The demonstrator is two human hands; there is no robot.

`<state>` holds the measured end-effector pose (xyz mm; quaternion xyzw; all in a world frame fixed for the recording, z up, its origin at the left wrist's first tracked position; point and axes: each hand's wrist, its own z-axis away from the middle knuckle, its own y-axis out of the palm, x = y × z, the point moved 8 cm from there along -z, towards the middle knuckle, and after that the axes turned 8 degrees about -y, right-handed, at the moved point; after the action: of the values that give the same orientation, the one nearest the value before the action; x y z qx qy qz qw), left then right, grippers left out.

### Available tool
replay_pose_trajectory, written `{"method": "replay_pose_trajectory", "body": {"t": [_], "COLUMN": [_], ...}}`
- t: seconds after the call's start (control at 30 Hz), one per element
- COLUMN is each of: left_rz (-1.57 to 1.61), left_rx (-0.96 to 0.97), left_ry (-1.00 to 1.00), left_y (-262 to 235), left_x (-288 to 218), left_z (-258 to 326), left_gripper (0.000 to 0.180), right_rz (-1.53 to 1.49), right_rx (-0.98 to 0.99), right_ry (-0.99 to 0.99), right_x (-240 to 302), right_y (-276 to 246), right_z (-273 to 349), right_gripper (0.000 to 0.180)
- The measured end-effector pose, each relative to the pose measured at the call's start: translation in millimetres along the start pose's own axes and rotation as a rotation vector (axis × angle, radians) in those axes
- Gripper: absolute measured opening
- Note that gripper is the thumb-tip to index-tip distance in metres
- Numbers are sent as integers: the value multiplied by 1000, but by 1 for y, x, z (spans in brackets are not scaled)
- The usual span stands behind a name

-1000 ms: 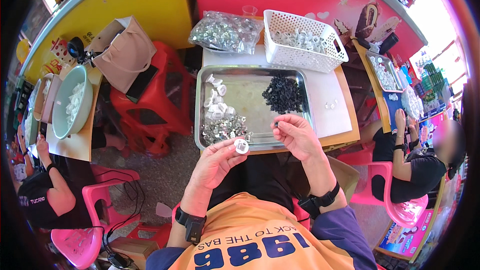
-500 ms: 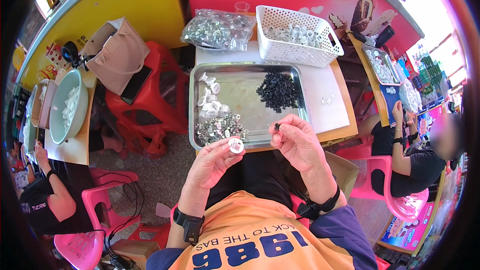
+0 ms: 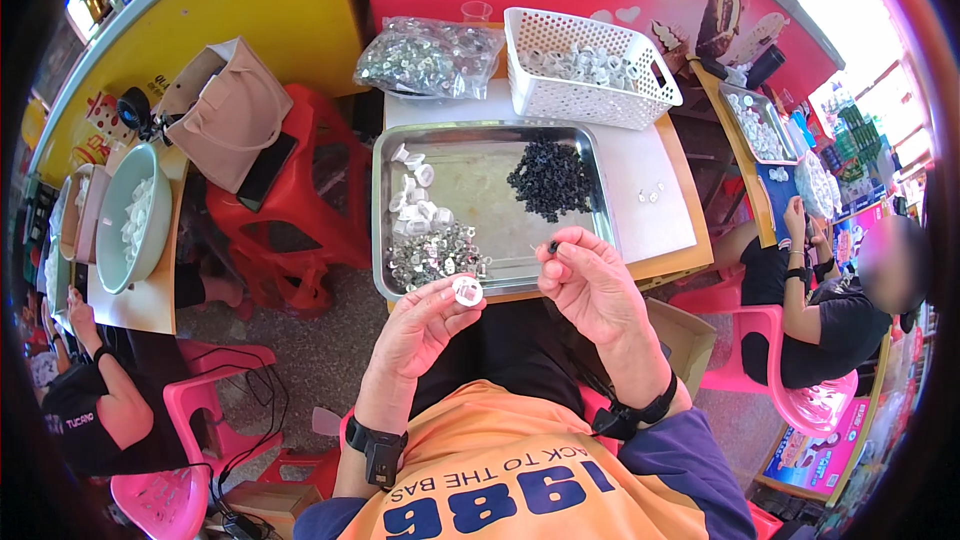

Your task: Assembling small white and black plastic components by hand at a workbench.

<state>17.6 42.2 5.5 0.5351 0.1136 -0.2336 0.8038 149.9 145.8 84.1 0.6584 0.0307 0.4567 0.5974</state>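
Observation:
Between the thumb and fingers of my left hand is a round white plastic part, its face turned up. My right hand pinches a small black piece in its fingertips; its exact kind is too small to tell. Both hands hover over the near edge of a metal tray, apart from each other. Inside the tray, white plastic parts lie at the left, a heap of small metal pieces sits at the near left, and a pile of small black pieces lies at the right.
Behind the tray stand a clear bag of metal pieces and a white basket of pale parts. A red stool with a beige handbag is at the left. Co-workers sit on both sides, one near a green basin.
The view has shifted slightly. The white part in my left hand has tilted a little, and my right hand still pinches the black piece close by.

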Motion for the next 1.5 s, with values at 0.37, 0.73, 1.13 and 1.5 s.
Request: {"method": "replay_pose_trajectory", "body": {"t": [0.37,0.73,1.13,1.5], "left_rz": [0,-13,-21,-26], "left_rx": [-25,17,5,23], "left_ry": [-10,-33,-29,-41], "left_y": [0,7,3,1], "left_x": [2,3,5,6], "left_z": [-1,0,-1,-2], "left_gripper": [31,32,33,30], "right_rz": [22,-6,114,112], "right_rx": [-22,25,-57,35], "right_ry": [-44,-54,-142,-147], "right_x": [1,3,9,10], "right_y": [-6,2,-4,-3], "right_z": [1,6,10,10], "right_gripper": [11,15,6,4]}}
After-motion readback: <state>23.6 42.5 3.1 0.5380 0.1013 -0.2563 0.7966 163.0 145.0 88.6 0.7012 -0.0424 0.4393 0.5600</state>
